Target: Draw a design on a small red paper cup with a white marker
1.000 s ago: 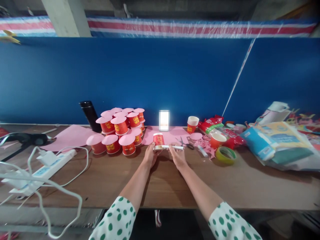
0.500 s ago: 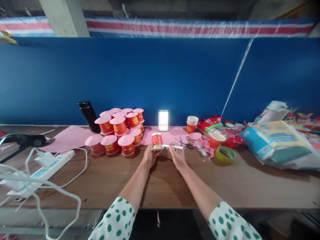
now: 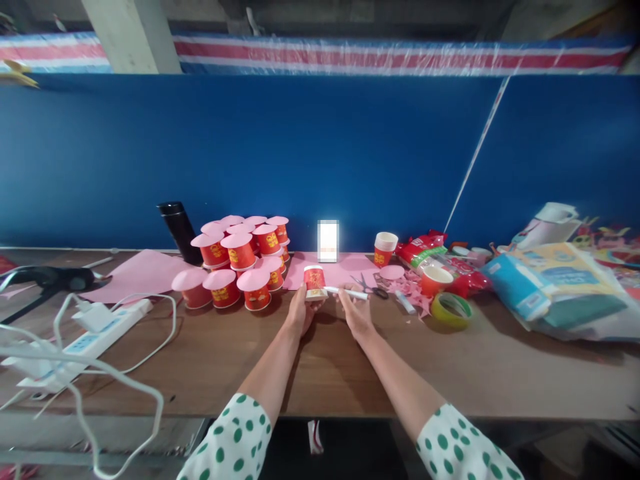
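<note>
A red paper cup (image 3: 315, 278) with gold print is gripped by my left hand (image 3: 299, 311), whose fingers wrap its side and lower end. My right hand (image 3: 356, 313) pinches a slim white pen-like stick (image 3: 354, 293). The stick lies nearly level, its tip close to the cup's right side; whether it touches, I cannot tell. Under and behind them lies a pink paper sheet (image 3: 345, 268). Just right of my right hand are scissors (image 3: 373, 288) and a round pink paper piece (image 3: 391, 272).
Several red cups topped with pink discs (image 3: 240, 253) stand stacked at left, near a black flask (image 3: 179, 233) and power strip (image 3: 95, 340). At right are stacked cups (image 3: 385, 250), pink scraps (image 3: 413, 287), tape (image 3: 451, 311) and a plastic package (image 3: 560, 287). A bright screen (image 3: 328, 241) stands behind.
The cup has tilted slightly in my left hand, so its printed side shows more. The white stick's tip has dipped a little less level. Both hands stay nearly in place.
</note>
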`<state>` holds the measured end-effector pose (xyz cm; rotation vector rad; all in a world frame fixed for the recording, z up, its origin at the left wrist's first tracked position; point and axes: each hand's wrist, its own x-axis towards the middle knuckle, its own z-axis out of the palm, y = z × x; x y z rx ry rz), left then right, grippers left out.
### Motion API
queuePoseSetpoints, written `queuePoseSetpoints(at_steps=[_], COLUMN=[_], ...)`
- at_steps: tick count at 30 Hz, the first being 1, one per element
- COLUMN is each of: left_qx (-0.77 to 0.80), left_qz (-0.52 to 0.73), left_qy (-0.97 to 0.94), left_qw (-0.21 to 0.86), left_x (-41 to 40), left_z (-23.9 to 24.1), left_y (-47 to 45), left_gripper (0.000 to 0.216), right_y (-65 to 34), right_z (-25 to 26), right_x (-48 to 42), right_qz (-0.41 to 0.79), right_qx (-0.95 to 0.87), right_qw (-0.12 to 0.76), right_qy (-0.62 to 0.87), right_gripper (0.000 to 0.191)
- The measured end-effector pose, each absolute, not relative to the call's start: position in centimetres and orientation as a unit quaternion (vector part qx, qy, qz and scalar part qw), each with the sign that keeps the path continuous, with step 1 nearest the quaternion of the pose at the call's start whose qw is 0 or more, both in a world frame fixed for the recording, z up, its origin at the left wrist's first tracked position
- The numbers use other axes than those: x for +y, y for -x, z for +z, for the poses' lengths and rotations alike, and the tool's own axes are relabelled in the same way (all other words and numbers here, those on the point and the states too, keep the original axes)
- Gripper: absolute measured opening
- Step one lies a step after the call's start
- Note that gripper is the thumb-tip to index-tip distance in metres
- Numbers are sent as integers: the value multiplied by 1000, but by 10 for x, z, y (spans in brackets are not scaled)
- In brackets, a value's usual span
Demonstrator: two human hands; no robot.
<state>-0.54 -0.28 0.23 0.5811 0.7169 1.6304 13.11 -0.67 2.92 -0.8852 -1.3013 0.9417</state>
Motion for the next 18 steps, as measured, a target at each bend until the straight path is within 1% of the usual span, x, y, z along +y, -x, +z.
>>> queuePoseSetpoints(at_steps=[3, 9, 14, 18], left_qx=[304, 298, 298, 293], left_qz=[701, 697, 701, 697], left_qy=[-254, -261, -258, -261], left_qw=[592, 597, 594, 601], left_x=[-2, -2, -1, 0], left_z=[1, 0, -1, -2], left_y=[6, 6, 7, 8], left_gripper=[39, 38, 38, 36], right_y=[-131, -132, -133, -132], right_z=[30, 29, 27, 27], right_x=[-7, -7, -5, -5], right_qz=[410, 417, 402, 408], right_qx=[-563, -586, -578, -584], right_qw=[611, 590, 602, 595], right_qy=[376, 368, 376, 373], right_gripper=[25, 26, 29, 28])
